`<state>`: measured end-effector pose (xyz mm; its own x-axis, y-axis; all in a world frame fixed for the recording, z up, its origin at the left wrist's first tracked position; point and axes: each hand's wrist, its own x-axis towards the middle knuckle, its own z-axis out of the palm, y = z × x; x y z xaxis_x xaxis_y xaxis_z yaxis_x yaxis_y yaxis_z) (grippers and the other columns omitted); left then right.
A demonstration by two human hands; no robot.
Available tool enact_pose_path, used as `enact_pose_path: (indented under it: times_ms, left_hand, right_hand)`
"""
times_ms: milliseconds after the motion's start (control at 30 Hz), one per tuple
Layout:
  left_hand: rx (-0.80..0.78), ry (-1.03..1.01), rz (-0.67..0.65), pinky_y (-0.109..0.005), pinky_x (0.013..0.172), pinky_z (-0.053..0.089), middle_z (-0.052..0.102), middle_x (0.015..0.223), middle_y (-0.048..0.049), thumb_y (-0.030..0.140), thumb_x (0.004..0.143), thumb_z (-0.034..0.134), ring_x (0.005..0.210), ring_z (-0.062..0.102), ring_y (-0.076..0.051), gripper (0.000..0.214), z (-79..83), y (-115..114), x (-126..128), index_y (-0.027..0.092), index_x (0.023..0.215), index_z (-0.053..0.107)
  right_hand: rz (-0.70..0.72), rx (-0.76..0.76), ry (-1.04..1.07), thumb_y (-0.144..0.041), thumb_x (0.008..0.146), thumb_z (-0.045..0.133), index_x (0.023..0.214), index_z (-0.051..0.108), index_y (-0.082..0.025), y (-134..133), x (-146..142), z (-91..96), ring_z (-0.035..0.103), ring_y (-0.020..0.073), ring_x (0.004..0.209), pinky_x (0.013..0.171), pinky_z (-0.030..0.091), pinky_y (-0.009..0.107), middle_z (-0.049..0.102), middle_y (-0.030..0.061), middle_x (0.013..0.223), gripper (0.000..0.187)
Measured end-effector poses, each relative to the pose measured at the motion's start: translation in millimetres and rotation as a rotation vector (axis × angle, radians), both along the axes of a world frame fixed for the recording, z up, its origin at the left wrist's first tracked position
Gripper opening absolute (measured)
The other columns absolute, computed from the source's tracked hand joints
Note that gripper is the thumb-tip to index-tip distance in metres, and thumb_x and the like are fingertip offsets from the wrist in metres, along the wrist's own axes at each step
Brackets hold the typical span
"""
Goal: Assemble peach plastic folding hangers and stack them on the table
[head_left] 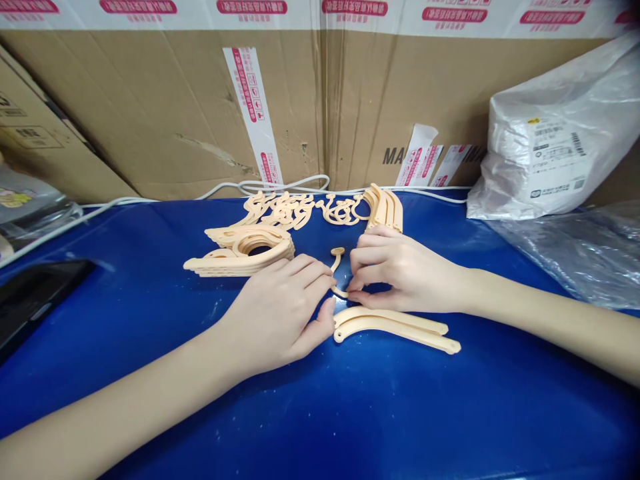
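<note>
Head cam: R fingers (369,257) pinch curved pc (337,258); plastic bag (523,157) (contents unclear) behind.

From the small curved piece (338,252), blue tabletop (345,413) is opening at six o'clock — a passage between both forearms. Two long strips (395,327) are obstructing half past four, the stacked pieces (243,262) are blocking half past nine, and the cardboard box (295,100) is walling off twelve.
</note>
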<state>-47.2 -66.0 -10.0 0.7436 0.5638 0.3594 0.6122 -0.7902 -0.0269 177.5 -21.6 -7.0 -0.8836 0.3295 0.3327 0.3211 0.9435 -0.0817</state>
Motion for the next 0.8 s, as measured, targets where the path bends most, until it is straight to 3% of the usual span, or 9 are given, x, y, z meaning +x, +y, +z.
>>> enact_pose_path:
  times_ms: [400, 533, 633, 800]
  left_hand:
    - [0.067, 0.063, -0.026, -0.040, 0.073, 0.052, 0.072, 0.098, -0.0121, 0.022, 0.094, 0.034, 0.089, 0.066, -0.027, 0.038, -0.4, 1, -2, 0.010, 0.097, 0.071]
    - [0.076, 0.074, -0.024, -0.040, 0.074, 0.053, 0.072, 0.095, -0.0119, 0.023, 0.094, 0.035, 0.088, 0.066, -0.026, 0.038, 0.0, 1, -1, 0.010, 0.096, 0.071]
    - [0.064, 0.088, -0.023, -0.042, 0.075, 0.053, 0.072, 0.093, -0.0124, 0.022, 0.095, 0.035, 0.089, 0.066, -0.027, 0.038, 1.3, 0, 2, 0.010, 0.095, 0.071]
    - [0.108, 0.107, -0.029, -0.044, 0.076, 0.053, 0.072, 0.092, -0.0134, 0.020, 0.094, 0.035, 0.090, 0.066, -0.029, 0.038, 14.1, -5, 8, 0.009, 0.094, 0.071]
  right_hand:
    - [0.025, -0.085, 0.037, -0.028, 0.093, 0.059, 0.085, 0.073, -0.016, 0, 1, -4.4, 0.053, 0.0175, 0.081, 0.075, 0.041, 0.032, 0.066, 0.0048, 0.083, 0.020]
    - [0.021, -0.133, 0.033, -0.026, 0.095, 0.056, 0.089, 0.070, -0.016, 1, 1, 2.3, 0.052, 0.0170, 0.080, 0.074, 0.042, 0.031, 0.065, 0.0041, 0.082, 0.018]
    - [-0.022, -0.139, 0.002, -0.024, 0.098, 0.047, 0.090, 0.066, -0.015, 1, 6, 12.3, 0.052, 0.0158, 0.076, 0.071, 0.041, 0.030, 0.061, 0.0043, 0.081, 0.023]
    - [-0.201, -0.126, -0.089, -0.026, 0.101, 0.034, 0.071, 0.046, -0.020, -4, 32, 21.7, 0.043, 0.0130, 0.058, 0.057, 0.034, 0.029, 0.049, -0.0001, 0.067, 0.032]
